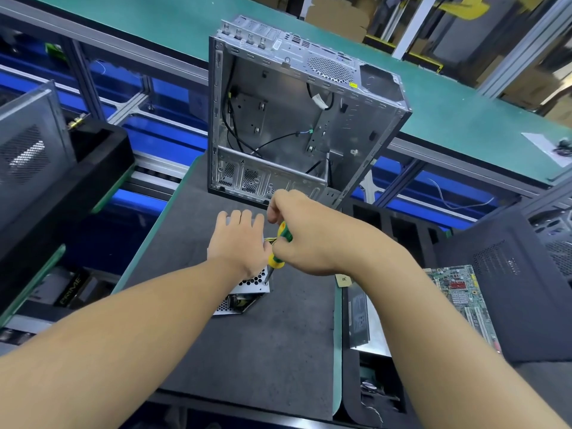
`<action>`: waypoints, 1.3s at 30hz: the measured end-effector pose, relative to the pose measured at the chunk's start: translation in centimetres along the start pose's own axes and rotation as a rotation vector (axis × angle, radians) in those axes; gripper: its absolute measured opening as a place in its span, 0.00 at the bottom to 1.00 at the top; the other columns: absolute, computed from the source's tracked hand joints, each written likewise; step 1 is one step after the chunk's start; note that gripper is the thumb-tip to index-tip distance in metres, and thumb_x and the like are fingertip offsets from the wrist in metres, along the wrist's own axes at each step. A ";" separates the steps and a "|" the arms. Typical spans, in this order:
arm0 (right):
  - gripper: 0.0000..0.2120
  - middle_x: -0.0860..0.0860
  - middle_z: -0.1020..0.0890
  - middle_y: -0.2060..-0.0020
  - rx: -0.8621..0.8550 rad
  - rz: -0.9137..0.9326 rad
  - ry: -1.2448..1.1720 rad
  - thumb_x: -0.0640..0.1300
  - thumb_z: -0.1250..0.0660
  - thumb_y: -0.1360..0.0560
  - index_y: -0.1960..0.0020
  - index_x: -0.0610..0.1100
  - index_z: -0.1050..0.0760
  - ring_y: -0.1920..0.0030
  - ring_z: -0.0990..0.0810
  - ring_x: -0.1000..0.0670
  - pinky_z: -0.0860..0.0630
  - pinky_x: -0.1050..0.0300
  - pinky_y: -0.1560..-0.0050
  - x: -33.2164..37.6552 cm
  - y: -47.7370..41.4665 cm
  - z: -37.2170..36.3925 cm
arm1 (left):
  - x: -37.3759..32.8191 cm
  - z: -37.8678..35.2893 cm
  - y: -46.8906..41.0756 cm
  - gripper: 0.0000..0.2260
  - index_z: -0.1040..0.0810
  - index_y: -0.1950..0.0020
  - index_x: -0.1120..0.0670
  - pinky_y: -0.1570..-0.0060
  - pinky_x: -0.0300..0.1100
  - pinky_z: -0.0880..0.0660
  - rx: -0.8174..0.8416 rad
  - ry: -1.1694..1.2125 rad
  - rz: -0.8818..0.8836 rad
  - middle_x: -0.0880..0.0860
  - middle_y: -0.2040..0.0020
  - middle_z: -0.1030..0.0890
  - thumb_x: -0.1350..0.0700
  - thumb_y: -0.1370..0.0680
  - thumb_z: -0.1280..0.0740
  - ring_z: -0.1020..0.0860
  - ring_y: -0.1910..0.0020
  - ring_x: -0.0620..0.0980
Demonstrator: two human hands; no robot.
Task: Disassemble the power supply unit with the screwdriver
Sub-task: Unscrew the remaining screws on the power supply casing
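Hands first: our left hand (238,243) lies flat on top of the power box (244,292), fingers straight & close together, pressing down. Our right hand (303,239) is curled round the screwdriver (280,246), w/ fingers & thumb wrapped on its yellow-green handle. The screwdriver is tilted, top end leaning away from us. Its tip is down on the box's near right corner, by the round holes. We can't tell if the tip sits in a screw.

The power box is a small silver box w/ lots of holes. It lies on the grey mat (278,335) in the middle, close to us, mostly hidden under the left hand. Behind it on the same mat stands a big open computer case (297,119) w/ black wires inside. On the right a green circuit board (461,292) lies next to a black case (510,289). A long green table (464,113) runs across at the back.
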State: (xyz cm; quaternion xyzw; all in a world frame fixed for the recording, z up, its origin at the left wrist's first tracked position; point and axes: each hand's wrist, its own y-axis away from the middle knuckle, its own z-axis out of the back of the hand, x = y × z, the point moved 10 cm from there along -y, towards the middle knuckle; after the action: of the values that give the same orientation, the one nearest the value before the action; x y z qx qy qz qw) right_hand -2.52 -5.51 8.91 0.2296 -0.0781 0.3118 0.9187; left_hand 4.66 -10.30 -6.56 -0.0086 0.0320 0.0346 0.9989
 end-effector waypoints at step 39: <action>0.02 0.49 0.27 0.55 -0.039 0.018 0.108 0.45 0.43 0.19 0.50 0.47 0.36 0.60 0.28 0.47 0.30 0.49 0.60 2.2 -0.7 -0.2 | 2.8 0.4 1.4 0.35 0.31 0.35 0.52 0.34 0.52 0.40 -0.039 0.093 0.036 0.53 0.42 0.29 0.44 0.34 0.64 0.32 0.41 0.55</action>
State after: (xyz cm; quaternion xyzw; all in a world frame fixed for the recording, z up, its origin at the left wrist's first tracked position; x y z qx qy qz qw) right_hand -0.34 -4.74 9.14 0.1938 -0.0366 0.3306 0.9229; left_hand 7.38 -8.74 -6.35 -0.0288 0.0779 0.0529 0.9951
